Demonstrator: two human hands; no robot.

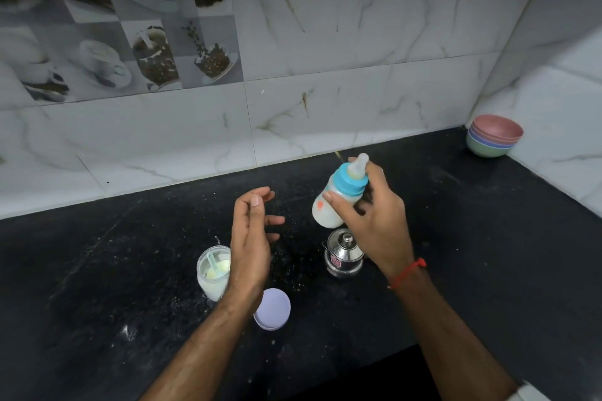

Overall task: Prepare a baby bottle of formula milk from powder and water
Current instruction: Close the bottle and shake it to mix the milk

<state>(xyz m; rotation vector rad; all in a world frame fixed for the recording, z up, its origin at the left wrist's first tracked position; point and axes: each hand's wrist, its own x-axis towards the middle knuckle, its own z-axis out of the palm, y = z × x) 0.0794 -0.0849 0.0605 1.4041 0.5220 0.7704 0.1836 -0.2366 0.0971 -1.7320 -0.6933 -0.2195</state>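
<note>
Overhead, black speckled counter [456, 254], marble-tiled wall [358, 42], corner.

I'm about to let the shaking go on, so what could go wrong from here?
The right hand holds the tilted bottle in fingertips only; it might slip onto the steel pot just below. The powder jar stands open beside the left hand, its lid off: a bump may spill it.
</note>
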